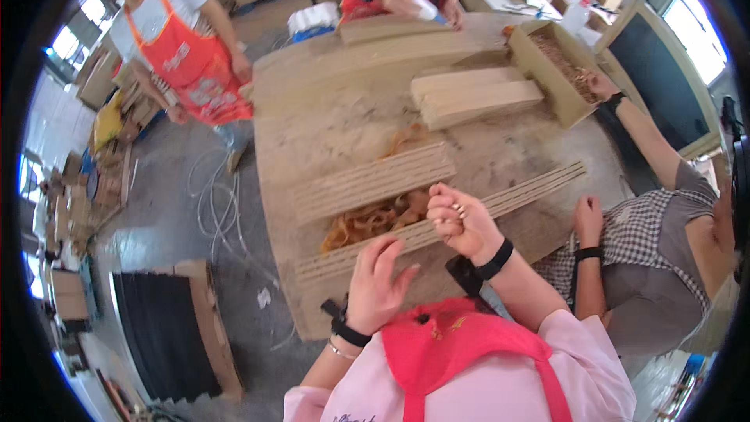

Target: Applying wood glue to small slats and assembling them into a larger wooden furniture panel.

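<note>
My right hand is closed over the long wooden strips, with small light-coloured pieces showing between its fingers; their exact kind is too small to tell. Fingers apart and holding nothing, my left hand is at the near left end of these long narrow strips, which lie side by side across the table. Beyond them lies a shorter row of strips. Between the two rows sits a tangled heap of orange-brown bands, partly hidden by the strips and my right hand.
Pale boards are stacked farther back on the table. A co-worker's hand reaches into a box of small brown pieces at right. Another person works at the far edge; a third stands at left near loose floor cables.
</note>
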Demonstrator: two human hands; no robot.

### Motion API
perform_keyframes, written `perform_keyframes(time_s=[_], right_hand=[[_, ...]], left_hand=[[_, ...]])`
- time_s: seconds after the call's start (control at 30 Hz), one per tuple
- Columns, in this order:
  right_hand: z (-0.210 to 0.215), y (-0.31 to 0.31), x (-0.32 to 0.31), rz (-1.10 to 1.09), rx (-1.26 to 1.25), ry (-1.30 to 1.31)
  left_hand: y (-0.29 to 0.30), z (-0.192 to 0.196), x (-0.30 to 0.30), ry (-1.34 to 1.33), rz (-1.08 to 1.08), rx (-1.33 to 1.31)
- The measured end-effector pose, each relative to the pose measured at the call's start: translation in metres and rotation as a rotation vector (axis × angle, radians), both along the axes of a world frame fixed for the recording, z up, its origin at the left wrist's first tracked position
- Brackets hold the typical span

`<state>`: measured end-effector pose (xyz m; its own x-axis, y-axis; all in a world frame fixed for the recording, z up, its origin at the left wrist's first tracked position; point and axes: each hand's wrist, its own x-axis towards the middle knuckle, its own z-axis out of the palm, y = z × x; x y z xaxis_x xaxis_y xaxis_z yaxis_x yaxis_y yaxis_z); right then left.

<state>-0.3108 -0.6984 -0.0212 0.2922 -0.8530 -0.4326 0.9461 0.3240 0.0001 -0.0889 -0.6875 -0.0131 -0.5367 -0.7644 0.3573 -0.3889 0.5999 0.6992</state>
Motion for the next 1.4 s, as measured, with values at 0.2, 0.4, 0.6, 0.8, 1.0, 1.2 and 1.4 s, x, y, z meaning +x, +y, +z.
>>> perform_keyframes(time_s=[0.2,0.4,0.6,0.8,1.0,1.2,1.4], right_hand=[[-0.01,0.027,0.09,0.107,0.1,0.058],[-0.012,0.038,0.108,0.144,0.014,0.083],[-0.013,0.046,0.115,0.146,-0.039,-0.08],[-0.016,0.051,0.106,0.077,0.01,-0.211],[-0.029,0.055,0.104,0.098,-0.006,-0.28],[-0.032,0.056,0.106,0.088,0.01,-0.217],[-0.036,0.056,0.107,0.109,0.013,-0.157]], left_hand=[[0.018,0.02,0.027,0.054,0.036,0.08],[0.024,0.012,0.045,0.236,0.061,0.182],[0.031,0.011,0.064,0.307,0.189,0.254],[0.002,-0.012,0.133,0.415,0.492,0.555],[-0.028,-0.062,0.168,0.09,0.431,0.255],[-0.04,-0.074,0.172,-0.073,0.459,0.101],[-0.043,-0.06,0.162,-0.114,0.488,0.125]])
